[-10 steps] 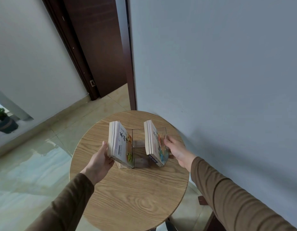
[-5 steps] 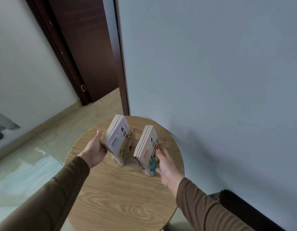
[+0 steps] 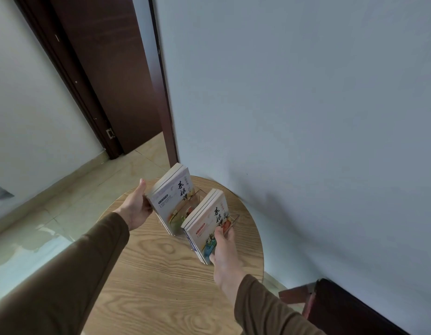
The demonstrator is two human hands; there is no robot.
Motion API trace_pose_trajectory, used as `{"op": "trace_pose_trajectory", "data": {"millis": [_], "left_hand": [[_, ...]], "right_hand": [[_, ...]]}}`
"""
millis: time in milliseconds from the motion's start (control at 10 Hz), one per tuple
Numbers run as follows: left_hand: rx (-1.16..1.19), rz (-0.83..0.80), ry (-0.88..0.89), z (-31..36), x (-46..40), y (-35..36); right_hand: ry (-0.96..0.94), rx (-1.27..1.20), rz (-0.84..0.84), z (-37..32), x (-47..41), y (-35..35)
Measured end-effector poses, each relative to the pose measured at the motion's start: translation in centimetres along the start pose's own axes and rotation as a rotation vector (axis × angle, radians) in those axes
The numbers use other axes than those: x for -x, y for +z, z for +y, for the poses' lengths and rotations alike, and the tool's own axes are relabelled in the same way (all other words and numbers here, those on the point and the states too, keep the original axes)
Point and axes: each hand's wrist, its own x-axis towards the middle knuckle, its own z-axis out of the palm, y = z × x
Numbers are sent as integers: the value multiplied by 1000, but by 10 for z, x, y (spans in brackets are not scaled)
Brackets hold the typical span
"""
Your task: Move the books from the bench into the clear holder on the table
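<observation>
- Left hand [image 3: 136, 209] grips left book stack [image 3: 172, 199], tilted in clear holder [image 3: 230, 220] on round table [image 3: 161, 274].
- Right hand [image 3: 224, 252] grips right book stack [image 3: 207, 223], same holder.

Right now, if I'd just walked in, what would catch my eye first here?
Two bundles of white paperback books with black brush lettering, standing tilted in a clear plastic holder on the round light-wood table. The left hand grips the far bundle; the right hand grips the near bundle. Behind stands a dark brown door.
</observation>
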Motion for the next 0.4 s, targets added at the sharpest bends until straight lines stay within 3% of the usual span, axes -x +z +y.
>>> {"op": "trace_pose_trajectory", "data": {"millis": [300,400], "left_hand": [[-20,43,78,-6,10,-4],[-104,93,158,0,28,-8]], "right_hand": [[-21,131,-56,-18,18,-10],[-149,184,-38,-47,40,-10]]}}
